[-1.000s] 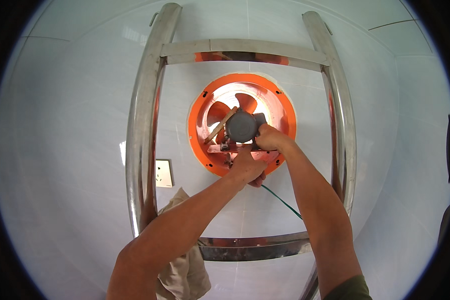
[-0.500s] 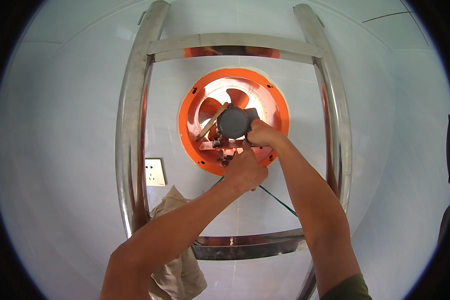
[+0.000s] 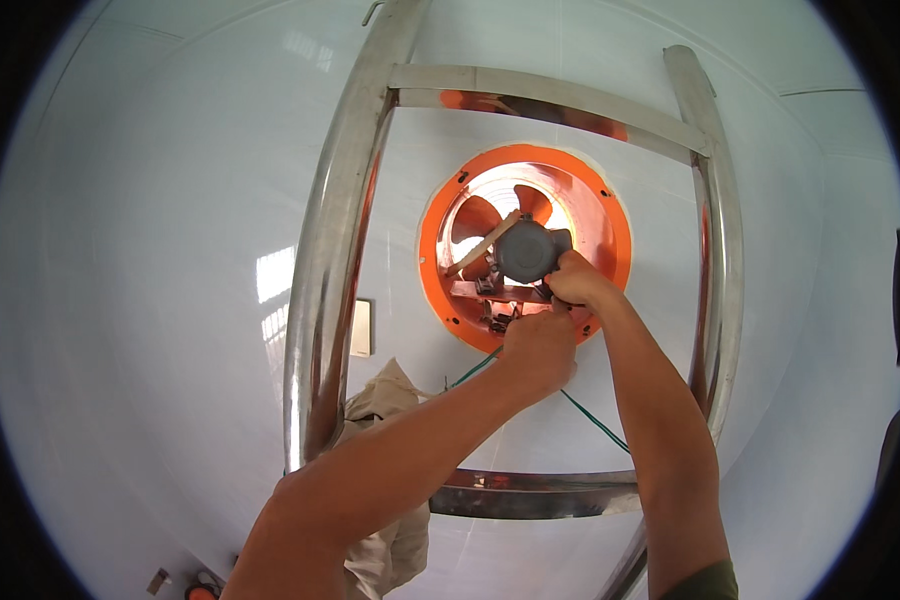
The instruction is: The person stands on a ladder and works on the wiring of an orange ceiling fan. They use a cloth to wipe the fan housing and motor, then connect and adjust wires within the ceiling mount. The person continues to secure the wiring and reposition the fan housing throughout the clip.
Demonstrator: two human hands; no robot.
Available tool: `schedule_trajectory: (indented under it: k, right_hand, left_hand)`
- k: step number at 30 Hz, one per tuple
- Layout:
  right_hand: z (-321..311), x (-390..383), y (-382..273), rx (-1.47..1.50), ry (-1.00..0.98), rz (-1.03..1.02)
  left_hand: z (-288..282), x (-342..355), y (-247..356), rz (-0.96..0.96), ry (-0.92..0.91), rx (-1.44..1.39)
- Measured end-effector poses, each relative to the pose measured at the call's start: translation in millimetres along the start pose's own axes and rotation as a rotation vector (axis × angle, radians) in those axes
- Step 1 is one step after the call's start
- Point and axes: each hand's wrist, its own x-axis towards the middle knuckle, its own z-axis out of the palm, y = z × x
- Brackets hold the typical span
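A round dark grey motor (image 3: 526, 250) sits inside an orange ring housing (image 3: 429, 255) in the wall, in front of orange fan blades (image 3: 475, 218). Below it runs a reddish mounting bar (image 3: 475, 291). Pressed to the motor's lower right side is my right hand (image 3: 582, 281), fingers curled; what they grip is hidden. Just beneath, at the bar's right end, my left hand (image 3: 542, 348) is closed with a finger pointing up, its hold also out of sight. Small dark fittings (image 3: 497, 318) sit under the bar. A tan strip (image 3: 485, 247) slants across the blades.
A shiny metal ladder-like frame surrounds the fan, with a left rail (image 3: 322, 330), right rail (image 3: 722, 250), upper rung (image 3: 550, 95) and lower rung (image 3: 540, 495). Beige cloth (image 3: 385, 395) hangs at the lower left. Green cord (image 3: 595, 420) passes behind my arms. A wall plate (image 3: 362, 328) is left.
The view has shifted and tilted, so the fan and frame appear farther right. Both hands remain at the motor's lower right, in nearly the same pose.
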Motion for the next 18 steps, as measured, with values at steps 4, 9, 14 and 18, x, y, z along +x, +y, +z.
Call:
schedule_trajectory:
  k: [4, 9, 14, 18]
  right_hand:
    - [0, 2, 2, 0.031, -0.004, 0.040]
    - [1, -4, -2, 0.056, -0.012, 0.023]
    - [2, -1, 3, -0.031, 0.041, -0.032]
    - [4, -2, 1, -0.034, 0.080, -0.008]
  left_hand:
    - [-1, -2, -1, 0.024, 0.001, 0.002]
    - [-6, 1, -2, 0.024, -0.037, -0.014]
    - [-14, 1, -4, -0.162, -0.074, -0.203]
    - [-16, 8, -21, -0.332, -0.043, -0.304]
